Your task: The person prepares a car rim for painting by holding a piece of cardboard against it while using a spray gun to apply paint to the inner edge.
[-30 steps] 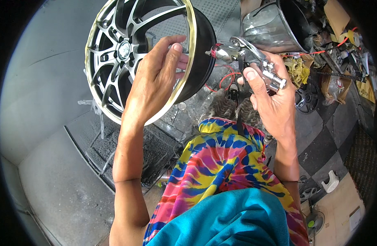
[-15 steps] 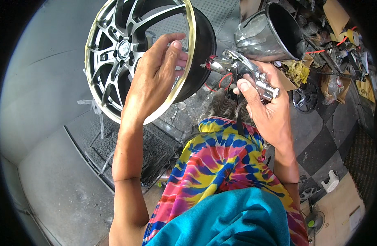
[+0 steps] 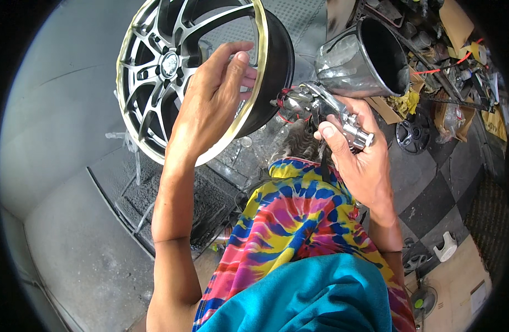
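Observation:
A wheel rim (image 3: 170, 65) with silver-and-black spokes and a masked or yellowish outer lip stands tilted ahead of me, its black barrel facing right. My left hand (image 3: 214, 88) is in front of the spokes near the right side of the lip, fingers stretched and apart, holding nothing. Whether it touches the rim, I cannot tell. In my right hand (image 3: 357, 146) is a chrome spray gun (image 3: 321, 102) with a red ring at its front end. Its nozzle points left at the black barrel, a short gap away. The trigger is partly hidden.
A paint-smeared bucket (image 3: 346, 61) lies tilted beyond my right hand. Cardboard and scraps (image 3: 453, 88) pile up at the far right, near a dark wheel cover (image 3: 413, 134). A fan (image 3: 424, 300) stands at the lower right. A black textured mat (image 3: 166, 199) lies below the rim.
The wheel rim sits slightly farther right in view. The spray gun's front end has dipped a little, and my right hand has shifted slightly left. My left hand stays nearly in place.

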The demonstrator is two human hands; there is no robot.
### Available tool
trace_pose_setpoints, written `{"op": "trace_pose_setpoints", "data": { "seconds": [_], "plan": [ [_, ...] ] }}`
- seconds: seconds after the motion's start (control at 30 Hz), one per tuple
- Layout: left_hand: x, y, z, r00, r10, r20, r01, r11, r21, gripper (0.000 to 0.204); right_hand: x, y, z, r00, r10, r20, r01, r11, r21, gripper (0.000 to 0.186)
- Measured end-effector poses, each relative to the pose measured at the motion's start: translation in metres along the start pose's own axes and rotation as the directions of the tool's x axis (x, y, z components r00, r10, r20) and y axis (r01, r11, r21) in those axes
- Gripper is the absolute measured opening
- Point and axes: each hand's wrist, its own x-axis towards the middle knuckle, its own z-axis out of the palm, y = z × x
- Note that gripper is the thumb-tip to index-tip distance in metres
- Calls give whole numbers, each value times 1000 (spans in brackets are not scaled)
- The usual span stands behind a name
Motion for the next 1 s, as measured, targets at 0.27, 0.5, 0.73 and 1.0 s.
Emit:
{"op": "trace_pose_setpoints", "data": {
  "seconds": [0.27, 0.5, 0.73, 1.0],
  "plan": [
    [2, -2, 0, 1000, -1, -6, 1, 1000, -1, 46, -5, 2, 1, 999, -23, 45, 24, 1000, -4, 35],
    [2, -4, 0, 1000, 26, -3, -26, 999, 20, 48, -7, 4, 2, 993, -64, 95, 67, 997, -26, 36],
    [1, -2, 1, 1000, 16, -13, -16, 999, 35, 47, -7, 3, 2, 998, -21, 58, 20, 999, 32, 36],
    [1, -1, 0, 1000, 7, -7, -7, 1000, 19, 46, -2, 3, -2, 1000, 17, -2, -17, 999, 34, 37]
  ]
}}
